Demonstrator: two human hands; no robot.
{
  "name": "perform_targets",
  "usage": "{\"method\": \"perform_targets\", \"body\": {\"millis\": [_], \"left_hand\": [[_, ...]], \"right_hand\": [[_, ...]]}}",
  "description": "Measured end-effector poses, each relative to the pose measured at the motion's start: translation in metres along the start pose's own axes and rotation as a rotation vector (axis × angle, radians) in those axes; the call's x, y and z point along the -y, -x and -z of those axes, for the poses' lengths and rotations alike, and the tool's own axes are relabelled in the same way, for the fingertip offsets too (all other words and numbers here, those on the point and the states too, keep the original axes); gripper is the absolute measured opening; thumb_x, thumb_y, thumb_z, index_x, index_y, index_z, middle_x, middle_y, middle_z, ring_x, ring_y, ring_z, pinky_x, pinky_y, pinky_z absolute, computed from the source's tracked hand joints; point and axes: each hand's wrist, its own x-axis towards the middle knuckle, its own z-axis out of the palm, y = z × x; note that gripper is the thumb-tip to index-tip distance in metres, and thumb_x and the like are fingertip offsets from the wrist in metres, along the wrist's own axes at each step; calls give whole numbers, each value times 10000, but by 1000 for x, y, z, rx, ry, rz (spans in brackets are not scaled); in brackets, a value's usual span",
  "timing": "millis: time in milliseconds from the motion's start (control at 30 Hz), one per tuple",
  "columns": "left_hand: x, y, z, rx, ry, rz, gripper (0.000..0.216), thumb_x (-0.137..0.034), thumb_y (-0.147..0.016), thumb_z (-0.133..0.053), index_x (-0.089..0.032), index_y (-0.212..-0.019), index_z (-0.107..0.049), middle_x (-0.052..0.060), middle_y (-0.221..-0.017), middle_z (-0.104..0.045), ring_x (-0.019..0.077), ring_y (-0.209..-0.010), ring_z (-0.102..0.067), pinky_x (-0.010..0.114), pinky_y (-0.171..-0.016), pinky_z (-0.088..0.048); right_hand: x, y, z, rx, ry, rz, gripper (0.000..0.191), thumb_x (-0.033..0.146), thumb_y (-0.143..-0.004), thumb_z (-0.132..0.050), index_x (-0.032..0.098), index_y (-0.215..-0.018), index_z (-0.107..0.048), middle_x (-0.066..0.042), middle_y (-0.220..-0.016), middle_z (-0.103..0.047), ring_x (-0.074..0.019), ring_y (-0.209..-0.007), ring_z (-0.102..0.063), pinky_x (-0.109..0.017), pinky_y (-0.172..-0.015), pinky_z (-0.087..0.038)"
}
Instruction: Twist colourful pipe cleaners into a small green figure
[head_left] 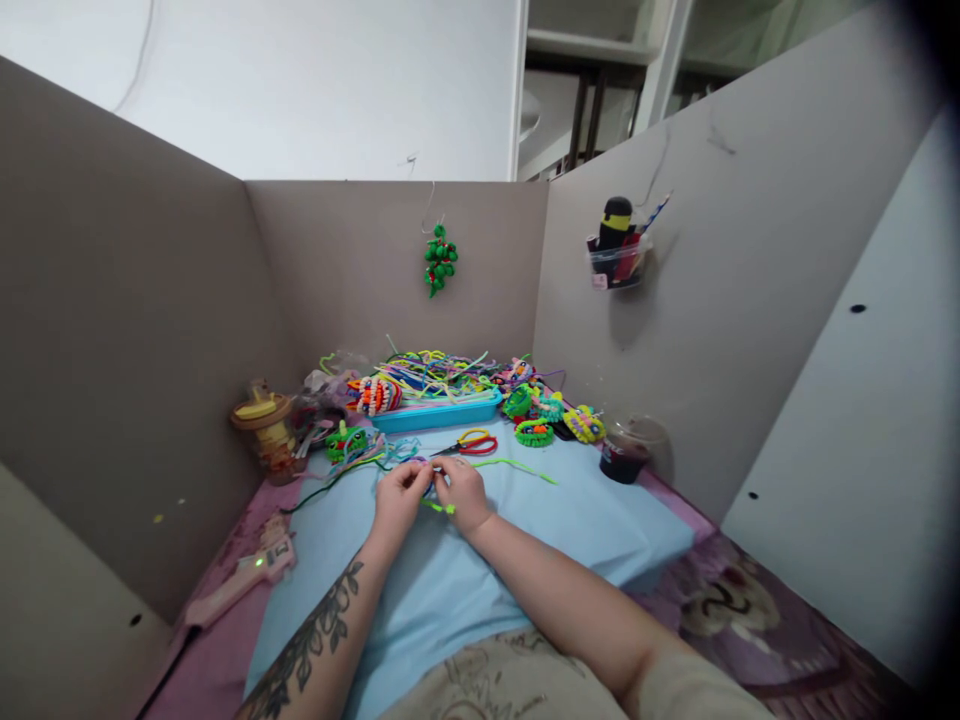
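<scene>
My left hand (400, 497) and my right hand (463, 493) meet over the light blue cloth (570, 520), fingers pinched together on a thin bright green cord (439, 507). A short end of the cord sticks out below my right fingers. More green cord (517, 466) trails off to the right across the cloth. Red and yellow scissors (472, 443) lie just beyond my hands.
A blue tray (439, 413) with a heap of coloured cords stands at the back, with woven coloured rings (534, 433) to its right. A pink glue gun (244, 578) lies at the left, a dark cup (625, 455) at the right. Grey cardboard walls enclose the space.
</scene>
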Motion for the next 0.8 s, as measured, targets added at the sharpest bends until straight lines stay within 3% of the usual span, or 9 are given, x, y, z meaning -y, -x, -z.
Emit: {"method": "perform_targets", "body": {"millis": [267,500,800], "left_hand": [[8,1,-4,32,-31,-18,276,-413,-730,-548,-158,-682,-640,26,-652,-631,144,-617,-537,228,-590,-412],[6,0,4,52,-328,-290,196,-315,-793,-501,-203,-810,-661,64,-842,-662,186,-815,-582,278,-771,-423],[7,-1,7,99,-349,-342,186,-293,-805,-497,-222,-843,-665,66,-900,-663,191,-871,-585,292,-822,-420]], "right_hand": [[1,-1,3,-19,-19,1,218,72,-711,-424,197,-788,-584,-37,-778,-605,-181,-769,-533,-269,-715,-408],[-2,-5,2,6,-136,-28,205,47,-681,-413,195,-678,-555,-11,-692,-559,-161,-711,-504,-263,-679,-396],[-1,-7,3,6,-204,-42,174,49,-638,-404,187,-640,-510,-14,-696,-538,-164,-724,-489,-272,-687,-392]]}}
